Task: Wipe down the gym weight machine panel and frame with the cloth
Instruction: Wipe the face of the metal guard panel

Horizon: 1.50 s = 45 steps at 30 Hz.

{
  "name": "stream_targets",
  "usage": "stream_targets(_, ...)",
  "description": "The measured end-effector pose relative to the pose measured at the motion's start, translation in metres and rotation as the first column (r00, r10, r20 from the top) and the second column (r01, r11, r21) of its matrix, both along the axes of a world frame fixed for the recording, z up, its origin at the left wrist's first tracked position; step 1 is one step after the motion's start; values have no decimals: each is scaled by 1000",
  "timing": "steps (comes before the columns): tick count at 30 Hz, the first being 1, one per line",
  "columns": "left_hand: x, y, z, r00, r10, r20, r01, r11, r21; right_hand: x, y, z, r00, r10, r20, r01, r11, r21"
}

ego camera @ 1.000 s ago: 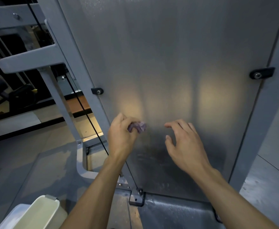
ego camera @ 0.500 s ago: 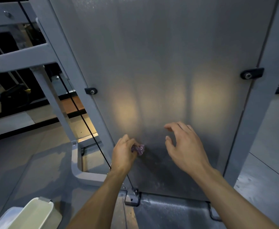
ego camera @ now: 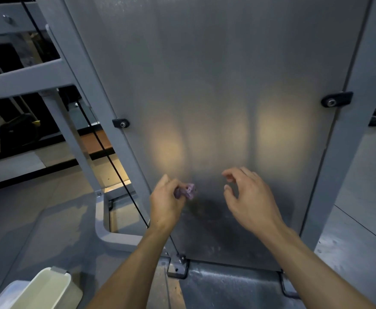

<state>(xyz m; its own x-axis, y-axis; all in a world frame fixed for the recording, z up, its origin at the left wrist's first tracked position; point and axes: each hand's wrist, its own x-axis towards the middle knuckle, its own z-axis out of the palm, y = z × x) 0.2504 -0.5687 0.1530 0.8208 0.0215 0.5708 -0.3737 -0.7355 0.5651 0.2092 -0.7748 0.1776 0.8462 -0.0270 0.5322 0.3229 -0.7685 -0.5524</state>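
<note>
The weight machine's frosted grey panel [ego camera: 216, 74] fills the middle of the head view, held between grey frame posts on the left [ego camera: 98, 103] and right [ego camera: 347, 152]. My left hand [ego camera: 166, 204] grips a small bunched purple cloth [ego camera: 188, 190] and presses it against the lower part of the panel. My right hand [ego camera: 247, 199] hovers just to the right of it, fingers loosely curled and holding nothing, close to the panel surface. A dark smudged patch lies on the panel below both hands.
A black cable [ego camera: 106, 150] runs diagonally down beside the left post. Black bolt clips [ego camera: 120, 123] [ego camera: 336, 99] pin the panel. A cream bin [ego camera: 48, 291] stands at the lower left. Grey floor [ego camera: 37, 219] spreads left; other gym equipment sits dark at far left.
My left hand has slid the cloth down the panel from about a second ago. My right hand has kept its place beside it.
</note>
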Motion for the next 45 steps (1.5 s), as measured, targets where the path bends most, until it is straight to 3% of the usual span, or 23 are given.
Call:
stream_targets(6,10,-3,-24,987,38,-158,-37,999,7,-1,-5,1,999,-12,-30,13,999,33)
stream_targets(11,11,-21,32,995,-14,100,25,993,-112,0,-6,3,996,-76,-47,79,995,64)
stream_targets(13,11,-25,33,992,-22,127,37,992,-118,-1,-7,3,994,-87,-68,92,993,76)
stream_targets(20,10,-25,-21,998,-37,-56,47,983,179,-5,-23,-2,966,-132,-224,138,990,11)
stream_targets(23,8,-33,0,999,-36,-37,39,997,74,-7,-31,-4,947,-156,-282,154,988,-31)
stream_targets(26,9,-48,44,989,-38,145,50,996,-79,-10,-39,-5,937,-164,-308,161,986,-37)
stream_targets(29,11,-60,61,971,0,239,30,992,-120,-12,-45,-4,930,-153,-335,147,988,-41)
stream_targets(31,7,-66,42,978,-51,203,72,993,-96,-12,-48,-3,924,-152,-350,145,988,-46)
stream_targets(34,-2,-69,-5,984,-174,35,171,982,82,-13,-51,-3,914,-150,-378,143,989,-47)
stream_targets(38,2,-68,-22,991,-111,-78,119,986,116,-14,-54,-2,907,-147,-394,138,989,-50)
stream_targets(40,2,-73,-1,992,-123,-33,125,989,81,-13,-58,-1,901,-146,-409,141,989,-44)
stream_targets(45,6,-86,65,968,-70,242,99,989,-113,-16,-66,1,889,-162,-429,154,987,-53)
